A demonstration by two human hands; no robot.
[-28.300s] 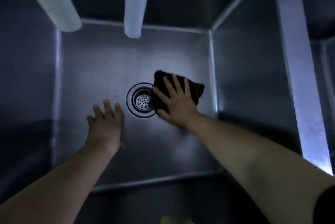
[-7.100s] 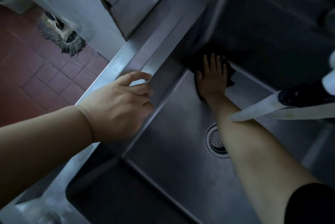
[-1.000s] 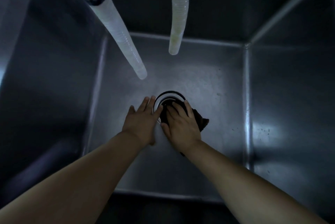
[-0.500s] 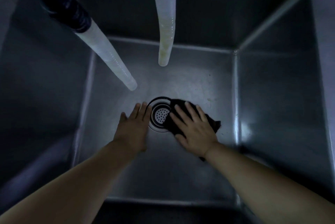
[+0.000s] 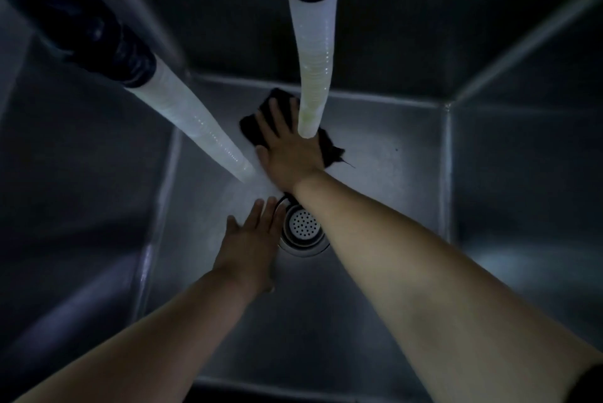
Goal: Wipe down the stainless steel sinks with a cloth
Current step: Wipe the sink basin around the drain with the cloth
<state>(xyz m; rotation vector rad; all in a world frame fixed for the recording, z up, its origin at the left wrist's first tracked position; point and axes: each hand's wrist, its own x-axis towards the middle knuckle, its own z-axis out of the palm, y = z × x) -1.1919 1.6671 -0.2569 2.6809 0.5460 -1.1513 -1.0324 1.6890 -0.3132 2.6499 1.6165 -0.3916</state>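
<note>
I look straight down into a deep stainless steel sink point(image 5: 385, 298). My right hand point(image 5: 287, 151) lies flat on a dark cloth point(image 5: 253, 125) and presses it against the sink floor near the far wall, beyond the drain. Part of the cloth sticks out to the right of my hand. My left hand point(image 5: 253, 239) rests flat on the sink floor with its fingers apart, just left of the round perforated drain point(image 5: 303, 228). It holds nothing.
Two white ribbed hoses with dark collars hang down into the sink: one point(image 5: 192, 128) slants from the upper left, the other point(image 5: 315, 76) drops from the top and covers part of my right hand. Steel walls point(image 5: 522, 174) close the basin on all sides.
My right hand has slid the cloth from beside the drain away to the far side of the sink floor. My left hand has stayed beside the drain.
</note>
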